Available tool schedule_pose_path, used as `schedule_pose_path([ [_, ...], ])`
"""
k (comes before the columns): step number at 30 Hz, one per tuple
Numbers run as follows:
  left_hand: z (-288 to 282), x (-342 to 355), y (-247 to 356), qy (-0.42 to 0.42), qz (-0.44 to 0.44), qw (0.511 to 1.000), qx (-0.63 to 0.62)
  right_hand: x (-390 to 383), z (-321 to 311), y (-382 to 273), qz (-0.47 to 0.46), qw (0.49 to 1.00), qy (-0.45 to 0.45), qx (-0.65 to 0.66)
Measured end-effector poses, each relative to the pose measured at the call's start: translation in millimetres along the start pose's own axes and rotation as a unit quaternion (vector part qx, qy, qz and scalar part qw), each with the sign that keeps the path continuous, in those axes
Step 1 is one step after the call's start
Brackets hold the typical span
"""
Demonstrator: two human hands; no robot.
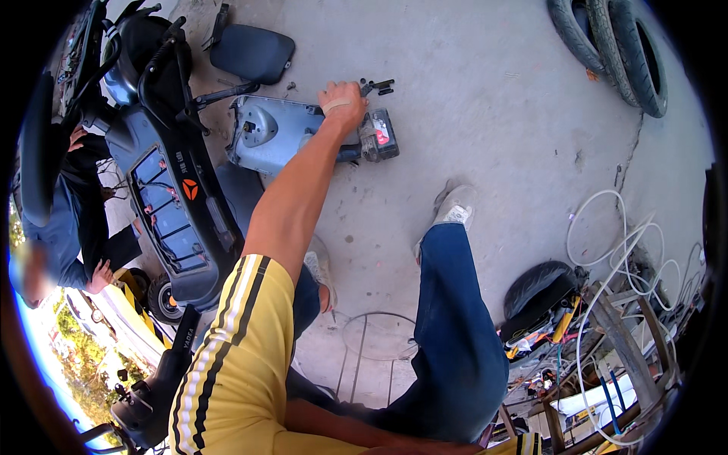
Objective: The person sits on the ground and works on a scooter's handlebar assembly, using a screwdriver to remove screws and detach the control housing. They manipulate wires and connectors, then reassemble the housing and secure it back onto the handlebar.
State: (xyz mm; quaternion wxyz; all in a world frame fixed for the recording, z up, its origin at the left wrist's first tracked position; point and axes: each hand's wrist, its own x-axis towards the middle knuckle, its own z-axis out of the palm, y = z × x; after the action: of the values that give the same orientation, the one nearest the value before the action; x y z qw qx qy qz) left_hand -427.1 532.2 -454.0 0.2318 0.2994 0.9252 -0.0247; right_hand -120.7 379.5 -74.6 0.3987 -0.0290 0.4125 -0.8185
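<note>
My left hand (pixel 343 105) reaches out over a grey plastic scooter panel (pixel 284 140) lying on the ground. Its fingers are curled closed, and what they hold, if anything, I cannot make out. Right beside the fingertips lie small black metal pieces (pixel 385 86). Below the hand rests a black block-shaped part with a red and white label (pixel 381 135), perhaps a power tool's battery. My right forearm (pixel 364 432) crosses low in the picture. The right hand is hidden behind my yellow left sleeve.
An electric scooter (pixel 189 220) with its battery bay exposed stands at left, another person (pixel 64 227) beside it. A black seat (pixel 252 54) lies behind the panel. Tyres (pixel 641 64) sit far right. A white hose (pixel 582 334) and tool clutter fill the lower right.
</note>
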Motion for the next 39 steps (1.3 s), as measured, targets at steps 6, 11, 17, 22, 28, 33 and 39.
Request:
schedule_pose_path([
  [6, 16, 12, -12, -0.013, -0.014, 0.999, 0.036, 1, -8, 0, 0.013, 1.000, -0.005, 0.020],
  [11, 16, 13, -6, -0.024, 0.003, 0.998, 0.055, 3, -15, -1, 0.022, 0.999, -0.003, 0.035],
  [17, 26, 17, -11, -0.023, 0.018, 0.998, 0.059, 6, -17, -2, 0.032, 0.998, -0.004, 0.047],
  [22, 25, 21, -11, -0.046, 0.016, 0.997, 0.053, 6, -18, -3, 0.033, 0.998, -0.002, 0.050],
  [28, 22, 13, -8, -0.050, -0.002, 0.997, 0.059, 4, -17, -4, 0.033, 0.998, 0.000, 0.052],
  [33, 29, 15, -10, -0.001, -0.002, 0.999, 0.054, -2, -20, -6, 0.029, 0.998, 0.002, 0.058],
  [39, 36, 27, -14, -0.027, -0.013, 0.998, 0.060, -14, -23, -13, 0.022, 0.998, 0.004, 0.064],
])
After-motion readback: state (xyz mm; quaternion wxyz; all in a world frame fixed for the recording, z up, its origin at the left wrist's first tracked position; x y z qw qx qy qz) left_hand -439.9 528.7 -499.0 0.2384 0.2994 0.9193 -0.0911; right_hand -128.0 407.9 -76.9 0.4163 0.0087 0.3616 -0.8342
